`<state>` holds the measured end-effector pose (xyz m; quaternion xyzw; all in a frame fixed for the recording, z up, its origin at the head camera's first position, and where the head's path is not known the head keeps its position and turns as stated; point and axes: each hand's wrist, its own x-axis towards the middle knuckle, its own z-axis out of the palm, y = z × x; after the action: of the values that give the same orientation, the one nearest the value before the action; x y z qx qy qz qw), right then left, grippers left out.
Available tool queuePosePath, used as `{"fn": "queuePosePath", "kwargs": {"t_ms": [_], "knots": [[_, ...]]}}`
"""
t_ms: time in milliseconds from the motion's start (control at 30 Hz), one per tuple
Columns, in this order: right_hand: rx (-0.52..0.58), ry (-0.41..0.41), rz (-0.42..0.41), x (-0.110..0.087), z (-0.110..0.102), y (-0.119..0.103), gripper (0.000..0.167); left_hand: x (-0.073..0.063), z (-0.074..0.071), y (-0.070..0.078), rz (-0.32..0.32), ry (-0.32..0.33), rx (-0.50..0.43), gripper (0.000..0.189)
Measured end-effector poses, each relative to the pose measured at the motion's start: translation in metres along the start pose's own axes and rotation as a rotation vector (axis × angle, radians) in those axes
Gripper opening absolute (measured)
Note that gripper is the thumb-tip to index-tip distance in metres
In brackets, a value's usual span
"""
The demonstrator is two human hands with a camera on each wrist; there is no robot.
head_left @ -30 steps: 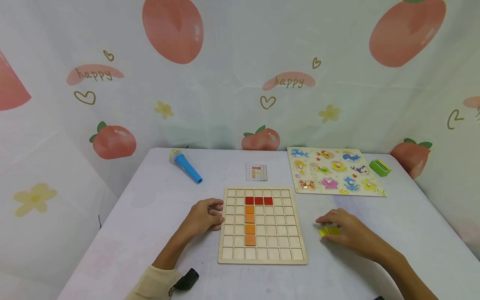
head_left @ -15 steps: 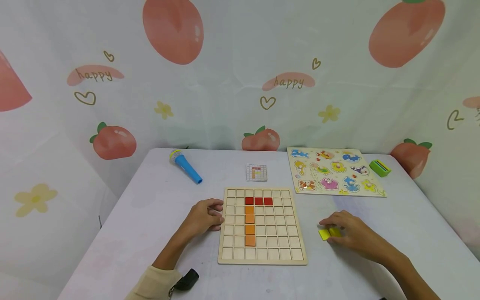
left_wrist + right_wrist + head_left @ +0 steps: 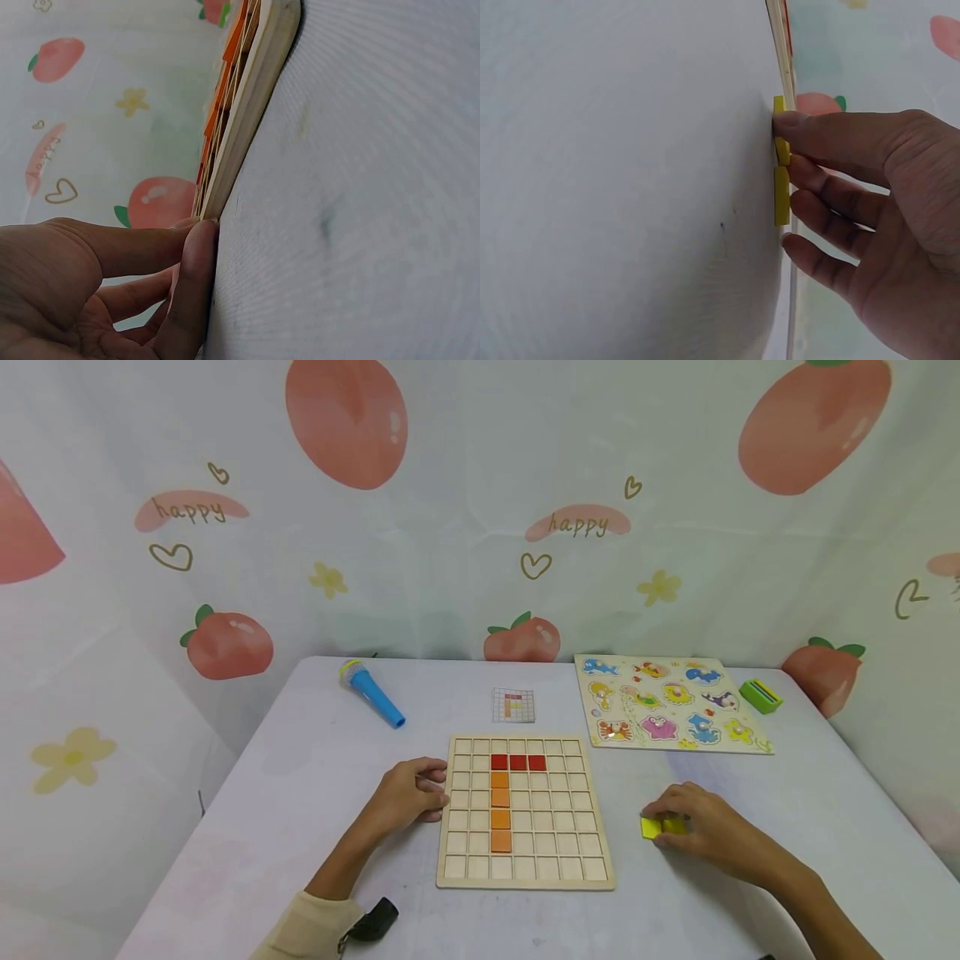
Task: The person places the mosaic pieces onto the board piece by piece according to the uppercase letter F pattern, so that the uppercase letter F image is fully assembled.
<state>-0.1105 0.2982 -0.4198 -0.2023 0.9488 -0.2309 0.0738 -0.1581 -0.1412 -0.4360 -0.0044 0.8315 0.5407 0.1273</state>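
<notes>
A wooden grid board (image 3: 566, 820) lies in front of me, with three red tiles (image 3: 517, 762) in a row and several orange tiles (image 3: 500, 819) in a column below the leftmost one. My left hand (image 3: 401, 793) pinches the board's left edge; in the left wrist view the thumb and a finger (image 3: 196, 259) meet at that edge. To the right of the board, my right hand (image 3: 705, 827) pinches a yellow tile (image 3: 651, 828) between thumb and fingertips. A second yellow tile (image 3: 781, 196) sits close beside the first, under the curled fingers and partly covered in the head view.
A small pattern card (image 3: 513, 704) lies behind the board. At the back left is a blue toy microphone (image 3: 377, 697). A sea-animal peg puzzle (image 3: 652, 693) and a green box-shaped item (image 3: 761, 697) stand at the back right. A printed curtain hangs behind the table.
My right hand has shifted slightly right and nearer, and the yellow tiles have moved a little the same way. The left hand and the board have stayed put.
</notes>
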Motion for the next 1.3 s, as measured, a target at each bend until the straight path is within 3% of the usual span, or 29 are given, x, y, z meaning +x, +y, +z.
{"fn": "queuePosePath", "kwargs": {"t_ms": [300,633,1300], "knots": [[-0.019,-0.003,-0.025,0.001,-0.001,0.0,0.025,0.001,0.0,-0.002,0.004,-0.001,0.003,0.051],[-0.027,0.048,-0.097,0.004,0.002,-0.001,0.023,0.001,0.0,-0.002,0.01,0.002,-0.003,0.051],[-0.01,0.08,-0.129,0.027,0.007,-0.022,0.019,0.001,0.0,-0.001,0.007,0.001,-0.004,0.05]]}}
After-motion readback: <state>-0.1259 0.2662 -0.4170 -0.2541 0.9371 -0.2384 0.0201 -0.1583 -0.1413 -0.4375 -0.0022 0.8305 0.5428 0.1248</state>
